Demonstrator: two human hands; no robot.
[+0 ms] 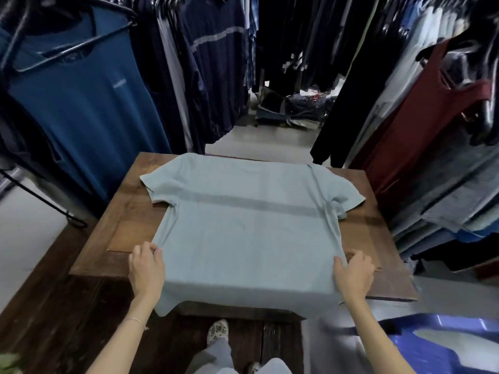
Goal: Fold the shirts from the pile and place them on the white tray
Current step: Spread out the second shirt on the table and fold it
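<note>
1. my left hand (147,268) and right hand (353,273) each pinch a side of the pale shirt (248,220).
2. it lies flat on the table (121,211), hem over the near edge.
3. smoothing step, i judge; next fold the sides inward (tray unseen).

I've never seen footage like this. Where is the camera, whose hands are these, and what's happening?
No machine here: a person wears one camera on the head, looking down at their own arms. A pale shirt with a darker stripe lies spread flat on a wooden table, its hem hanging over the near edge. The left hand and right hand each pinch a side edge of the shirt near the hem. Hanging clothes surround the table, and a blue tub sits low on the right. No white tray shows.
</note>
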